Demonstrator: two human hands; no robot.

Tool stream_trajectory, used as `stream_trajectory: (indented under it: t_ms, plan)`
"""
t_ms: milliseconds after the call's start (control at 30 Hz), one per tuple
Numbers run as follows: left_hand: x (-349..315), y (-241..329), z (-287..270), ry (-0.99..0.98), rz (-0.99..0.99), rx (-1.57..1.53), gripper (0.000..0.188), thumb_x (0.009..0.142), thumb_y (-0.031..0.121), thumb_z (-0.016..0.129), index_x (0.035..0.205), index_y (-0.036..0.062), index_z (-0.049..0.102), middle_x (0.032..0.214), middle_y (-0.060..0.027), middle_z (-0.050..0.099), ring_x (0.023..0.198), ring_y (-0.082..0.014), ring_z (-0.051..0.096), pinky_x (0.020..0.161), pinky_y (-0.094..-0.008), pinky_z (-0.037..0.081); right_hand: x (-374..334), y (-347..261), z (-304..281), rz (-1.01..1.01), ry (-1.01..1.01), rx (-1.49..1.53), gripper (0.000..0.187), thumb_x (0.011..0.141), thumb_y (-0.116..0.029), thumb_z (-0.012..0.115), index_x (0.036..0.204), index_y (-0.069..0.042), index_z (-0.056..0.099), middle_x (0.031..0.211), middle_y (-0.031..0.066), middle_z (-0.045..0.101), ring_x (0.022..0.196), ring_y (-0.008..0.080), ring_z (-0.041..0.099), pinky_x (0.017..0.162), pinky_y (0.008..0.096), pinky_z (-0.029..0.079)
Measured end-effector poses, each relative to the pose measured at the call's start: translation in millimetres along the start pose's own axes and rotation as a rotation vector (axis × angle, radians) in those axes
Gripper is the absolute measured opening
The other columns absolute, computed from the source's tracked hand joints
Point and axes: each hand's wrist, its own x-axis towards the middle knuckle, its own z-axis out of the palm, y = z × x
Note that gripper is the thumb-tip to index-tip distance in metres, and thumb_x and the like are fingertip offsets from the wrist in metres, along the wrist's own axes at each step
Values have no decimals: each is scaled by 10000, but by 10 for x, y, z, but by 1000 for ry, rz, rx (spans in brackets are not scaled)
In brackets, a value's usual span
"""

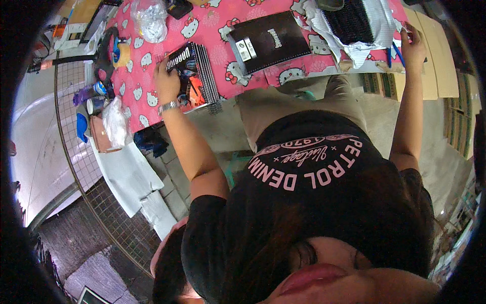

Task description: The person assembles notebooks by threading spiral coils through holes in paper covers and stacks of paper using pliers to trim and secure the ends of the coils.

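Note:
A stack of spiral notebooks point(198, 81) with dark, picture-printed covers lies at the table's near left edge. My left hand point(168, 82) is closed on the stack's left side, fingers toward its far end. Beyond and to the right, a single black spiral notebook point(271, 44) lies flat with a white label, touched by neither hand. At the table's right edge, my right hand point(415, 45) has its fingers curled; what they hold, if anything, is too small to make out. Close beside it are slim blue pen-like things point(396, 55).
White crumpled wrapping with a black ribbed item point(349, 23) sits at the back right of the pink patterned table point(243, 93). Clear plastic point(151, 23) and tape rolls point(121, 53) lie left. Cardboard point(438, 55) stands right. A wire grid point(76, 111) runs along the left.

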Motion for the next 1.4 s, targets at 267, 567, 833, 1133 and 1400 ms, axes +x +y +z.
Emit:
stream_trajectory:
  t_ms: [267,567,833,1133,1400]
  plan:
    - [-555,-245,91,-19,-101,-90,692,872,507,622,1425,142,426,1346,-295,467,1345,-456,315,1084,-495,314,261,-133,802,26,-394,29,475,913,-481,549,1169,-94,654,1044,172,692,959,346,668,834,412,513]
    - [-633,-529,189,63,-62,-37,647,912,485,577,1434,134,421,1347,-309,456,1313,-452,364,1063,-471,348,408,-223,975,46,-509,71,530,864,-569,586,1119,-113,676,951,157,707,893,333,675,802,406,510]
    - [-614,-462,115,7,-75,-32,620,928,501,538,1437,166,420,1373,-309,430,1324,-434,367,1031,-464,391,411,-517,758,258,-396,402,210,863,-116,554,996,-1,669,728,42,607,604,136,532,551,305,456]
    - [-619,-306,75,54,-130,125,597,944,516,485,1421,161,425,1324,-284,481,1233,-464,449,991,-500,409,649,-363,443,460,-122,1063,306,922,-230,494,1152,-62,607,750,30,529,569,130,464,488,270,388]
    - [-525,2302,288,76,632,-132,284,783,222,690,1011,56,660,1089,-132,634,961,-345,605,881,-438,474,198,-1301,-41,413,-191,1003,320,974,-279,508,1199,-71,602,708,-27,482,573,77,444,494,219,352]
